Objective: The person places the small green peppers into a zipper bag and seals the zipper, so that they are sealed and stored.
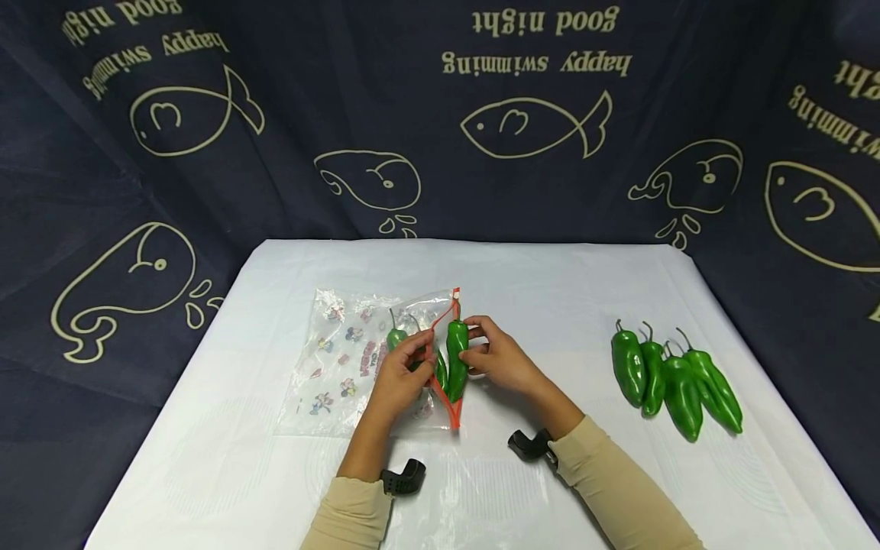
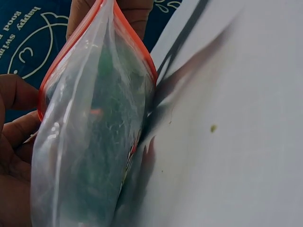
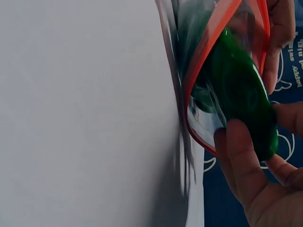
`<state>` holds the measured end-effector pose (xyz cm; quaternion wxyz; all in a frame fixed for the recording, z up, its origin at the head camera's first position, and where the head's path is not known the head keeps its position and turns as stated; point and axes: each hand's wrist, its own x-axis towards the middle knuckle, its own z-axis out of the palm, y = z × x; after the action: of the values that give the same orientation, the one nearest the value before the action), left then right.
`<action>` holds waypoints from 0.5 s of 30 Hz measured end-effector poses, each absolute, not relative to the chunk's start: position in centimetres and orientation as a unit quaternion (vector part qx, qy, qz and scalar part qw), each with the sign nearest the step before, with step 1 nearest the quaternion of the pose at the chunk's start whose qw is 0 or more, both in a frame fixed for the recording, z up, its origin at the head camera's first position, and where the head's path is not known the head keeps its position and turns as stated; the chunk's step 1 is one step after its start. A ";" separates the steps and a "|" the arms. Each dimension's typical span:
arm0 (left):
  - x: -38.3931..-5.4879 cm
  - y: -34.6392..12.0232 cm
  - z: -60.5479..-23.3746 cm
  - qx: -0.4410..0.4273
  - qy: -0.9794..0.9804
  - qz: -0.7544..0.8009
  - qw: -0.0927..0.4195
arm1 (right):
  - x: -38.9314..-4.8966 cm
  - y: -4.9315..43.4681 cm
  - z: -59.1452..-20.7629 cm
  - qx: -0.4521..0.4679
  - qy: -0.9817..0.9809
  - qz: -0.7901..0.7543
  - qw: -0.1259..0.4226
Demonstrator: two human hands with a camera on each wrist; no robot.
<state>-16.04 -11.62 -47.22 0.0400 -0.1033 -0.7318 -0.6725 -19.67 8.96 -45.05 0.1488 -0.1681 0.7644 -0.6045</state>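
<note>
A clear zip bag (image 1: 337, 344) with a red edge and cartoon prints lies on the table, its mouth spread toward the right. My left hand (image 1: 402, 374) pinches the upper red edge of that mouth. At the opening, my right hand (image 1: 505, 355) grips a green pepper (image 1: 457, 359) between thumb and fingers. In the right wrist view this green pepper (image 3: 239, 90) is partly within the red rim. Other green peppers (image 1: 396, 338) show through the plastic, partly hidden by my left hand. The left wrist view shows the bag (image 2: 90, 142) bulging, with blurred green inside.
Several green peppers (image 1: 684, 397) lie together on the right side of the white-covered table (image 1: 550, 489). Behind it hangs a dark blue cloth (image 1: 426, 92) printed with fish and whales. A black wrist mount (image 1: 406, 477) sits on each forearm.
</note>
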 end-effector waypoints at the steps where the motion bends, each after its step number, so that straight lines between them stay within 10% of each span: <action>1: -16.1 -11.6 -47.3 -0.104 -0.734 -0.670 0.044 | -19.8 8.9 -45.5 -0.168 0.766 -0.601 0.153; 15: -14.7 -11.3 -44.2 -0.098 -0.743 -0.660 0.039 | -19.6 8.8 -45.9 -0.182 0.808 -0.537 0.161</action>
<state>-14.73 -11.28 -44.17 0.0388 -0.0984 -0.7433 -0.6605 -19.55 8.76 -45.90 0.1607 -0.1824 0.8081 -0.5365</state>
